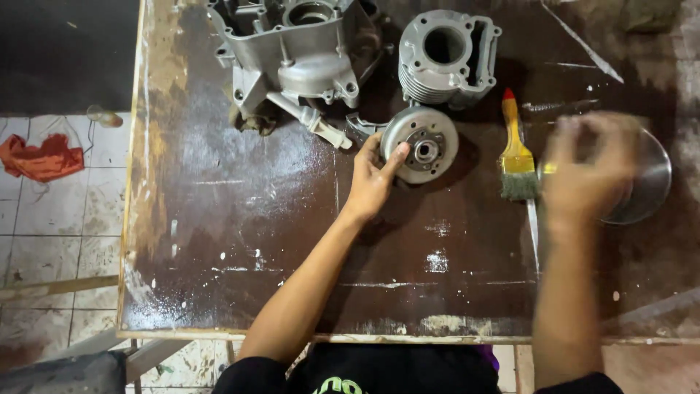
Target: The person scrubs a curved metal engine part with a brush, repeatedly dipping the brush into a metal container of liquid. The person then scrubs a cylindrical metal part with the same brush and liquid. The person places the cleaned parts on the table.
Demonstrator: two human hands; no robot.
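Left hand: the left hand (373, 177) rests against the round grey metal flywheel rotor with a bolted hub (421, 144), thumb laid over its near rim and fingers curled along its left edge; a light half-closed grip on the rim, with the rotor lying flat on the worktop.
Right hand: the right hand (589, 166) is blurred with motion above the shallow round silver metal dish (649, 184); fingers look bent, but whether this grip is grasping the dish or anything else cannot be told.
Risk: held only at one edge, the heavy rotor could slip or scrape across the wet-looking surface if the thumb pressure lets go; the moving right hand could also clip the brush just beside it.
Brush: a yellow-handled paintbrush with a red tip and worn bristles (516, 152) lies between rotor and dish, bristles toward the person.
Cylinder: a finned grey aluminium engine cylinder block (446, 57) stands just behind the rotor, bore facing up.
Crankcase: a large grey cast engine crankcase (295, 58) sits to the left of the cylinder, near the far edge.
Worktop: the dark, stained, paint-flecked wooden worktop (240, 241) carries everything.
Floor: an orange rag (41, 157) lies on pale tiles, well apart at the left.
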